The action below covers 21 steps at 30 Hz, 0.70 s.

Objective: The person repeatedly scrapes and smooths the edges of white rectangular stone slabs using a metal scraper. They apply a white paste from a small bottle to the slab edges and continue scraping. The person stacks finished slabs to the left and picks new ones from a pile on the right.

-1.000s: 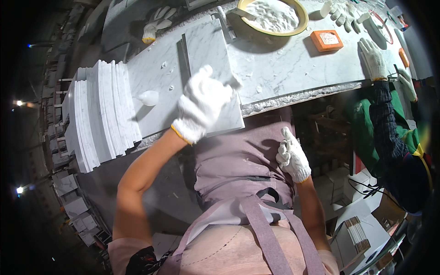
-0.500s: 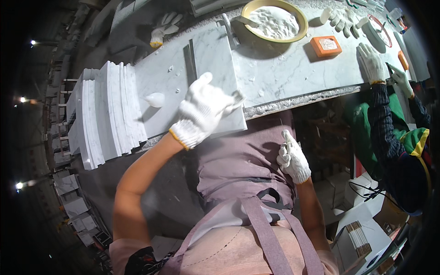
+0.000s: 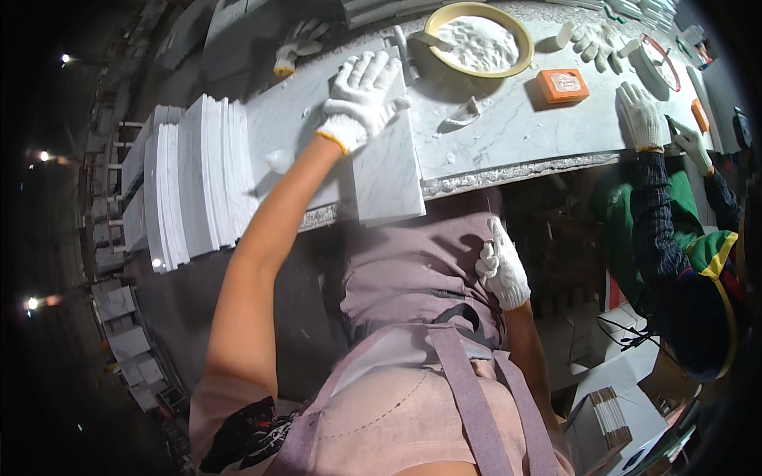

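My left hand (image 3: 361,99), in a white knit glove, lies flat with fingers spread on a grey-veined white marble tile (image 3: 385,178). The tile's near end juts over the table edge. Just right of it lies a small crumpled whitish piece (image 3: 464,115), perhaps cloth. My right hand (image 3: 502,270), also gloved, is held low over my lap with its fingers curled. A very thin, upright line shows at its fingertips; what it is I cannot make out. Partly behind my left forearm sits a translucent whitish lump (image 3: 278,161).
Upright marble tiles (image 3: 194,182) stand stacked at the left. A yellow bowl of white powder (image 3: 528,55) and an orange box (image 3: 563,86) stand toward the back. Loose gloves (image 3: 599,46) lie beyond them. At the right, a co-worker's gloved hand (image 3: 641,115) rests on the table.
My left hand has moved up and away from me, opening flat on the tile. The crumpled piece now lies on the table to the right. My right hand has barely moved.
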Tool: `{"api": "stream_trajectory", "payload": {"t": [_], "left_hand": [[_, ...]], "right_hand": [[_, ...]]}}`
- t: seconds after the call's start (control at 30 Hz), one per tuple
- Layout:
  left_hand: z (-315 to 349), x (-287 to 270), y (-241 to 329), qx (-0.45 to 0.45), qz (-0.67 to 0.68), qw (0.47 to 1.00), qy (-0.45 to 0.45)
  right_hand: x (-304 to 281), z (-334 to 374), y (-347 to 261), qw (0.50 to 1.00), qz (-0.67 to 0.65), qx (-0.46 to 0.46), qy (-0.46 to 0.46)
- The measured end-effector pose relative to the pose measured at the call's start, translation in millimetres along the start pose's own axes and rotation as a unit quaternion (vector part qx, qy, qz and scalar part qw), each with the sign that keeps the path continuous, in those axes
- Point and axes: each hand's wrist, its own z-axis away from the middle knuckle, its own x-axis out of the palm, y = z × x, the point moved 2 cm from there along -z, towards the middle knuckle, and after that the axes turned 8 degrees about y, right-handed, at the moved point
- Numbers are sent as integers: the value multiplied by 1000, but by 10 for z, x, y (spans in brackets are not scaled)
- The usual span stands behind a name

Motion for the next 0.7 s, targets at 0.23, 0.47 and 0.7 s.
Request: {"api": "stream_trajectory", "payload": {"t": [0.23, 0.47, 0.7], "left_hand": [[967, -862, 931, 160, 204, 940, -220], [1696, -1344, 1336, 27, 365, 927, -83], [1929, -1200, 1066, -332, 223, 914, 67]], "right_hand": [[85, -3, -38, 920, -319, 216, -78], [156, 239, -195, 884, 441, -145, 54], [645, 296, -554, 997, 68, 30, -2]]}}
